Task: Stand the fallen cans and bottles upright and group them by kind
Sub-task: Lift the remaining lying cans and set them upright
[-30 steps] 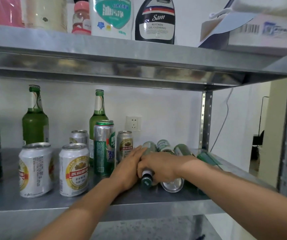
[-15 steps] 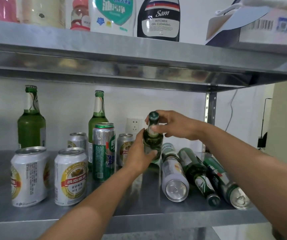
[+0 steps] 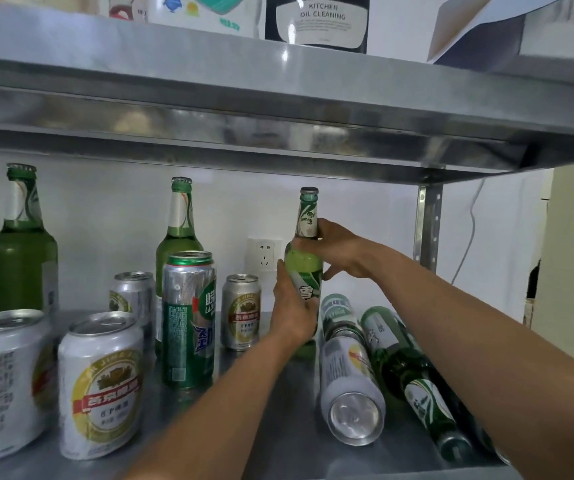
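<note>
Centrally, a green bottle (image 3: pixel 304 261) stands upright, held by both hands; the left hand (image 3: pixel 292 313) wraps round its lower body; the right hand (image 3: pixel 341 252) curls round its shoulder; at lower right, a silver can (image 3: pixel 349 386) and a fallen bottle (image 3: pixel 413 379) lie side by side on the metal shelf (image 3: pixel 278 427).

Green bottle (image 3: pixel 304 268), seemingly white-labelled

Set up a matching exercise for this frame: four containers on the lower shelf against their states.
1 light green bottle
2 tall green can
3 long silver can
4 dark green bottle

a lying, round end toward camera
b held upright by left hand and right hand
c lying, cap toward camera
d standing free

Pairs: 1-b, 2-d, 3-a, 4-c
</note>
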